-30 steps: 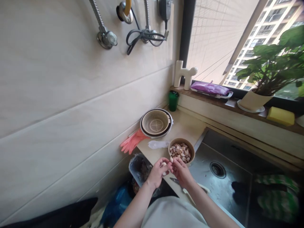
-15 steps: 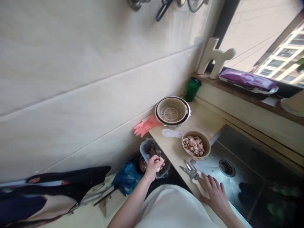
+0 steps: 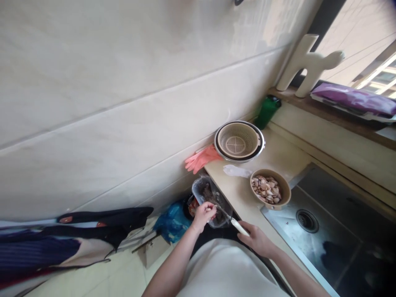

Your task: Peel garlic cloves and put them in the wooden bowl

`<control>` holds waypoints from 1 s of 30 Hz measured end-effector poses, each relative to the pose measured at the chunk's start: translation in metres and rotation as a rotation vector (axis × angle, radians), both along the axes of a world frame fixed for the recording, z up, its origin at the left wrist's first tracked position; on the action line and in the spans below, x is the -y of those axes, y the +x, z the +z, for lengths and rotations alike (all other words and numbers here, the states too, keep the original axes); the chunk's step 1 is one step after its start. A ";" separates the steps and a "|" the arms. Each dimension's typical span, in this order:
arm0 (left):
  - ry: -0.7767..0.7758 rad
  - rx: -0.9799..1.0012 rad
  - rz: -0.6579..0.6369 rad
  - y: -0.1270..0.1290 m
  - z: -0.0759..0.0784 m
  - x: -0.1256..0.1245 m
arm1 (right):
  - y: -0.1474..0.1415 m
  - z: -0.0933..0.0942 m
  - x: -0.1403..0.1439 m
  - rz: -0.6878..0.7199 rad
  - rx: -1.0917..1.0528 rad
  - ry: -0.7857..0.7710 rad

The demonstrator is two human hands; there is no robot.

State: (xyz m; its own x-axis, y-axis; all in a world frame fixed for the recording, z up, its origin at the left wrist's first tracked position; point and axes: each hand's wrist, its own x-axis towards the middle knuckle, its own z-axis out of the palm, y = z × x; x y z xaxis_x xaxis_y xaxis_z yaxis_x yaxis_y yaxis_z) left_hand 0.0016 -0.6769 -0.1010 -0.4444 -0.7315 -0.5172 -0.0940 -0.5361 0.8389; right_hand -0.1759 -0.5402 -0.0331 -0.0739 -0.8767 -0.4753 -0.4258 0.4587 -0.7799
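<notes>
My left hand is closed in a pinch over the plastic-lined waste bin. The small whitish piece in its fingers is mostly hidden. My right hand grips the pale handles of the scissors. Their metal blades reach left to the fingertips of my left hand; whether they touch the piece I cannot tell. On the counter, right of the bin, a tan bowl holds many pinkish-brown and white pieces that look like small shellfish.
A metal sink lies right of the bowl. Behind it on the counter are a beige colander in a larger bowl, pink rubber gloves, a white crumpled strip and a green bottle. A blue bag sits left of the bin.
My right hand has picked up the scissors from the counter's edge and brought them left to my left hand. The view has shifted a little to the left.
</notes>
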 end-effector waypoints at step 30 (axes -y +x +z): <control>0.134 -0.015 0.056 0.012 -0.028 -0.001 | 0.018 -0.025 0.003 -0.013 0.014 0.005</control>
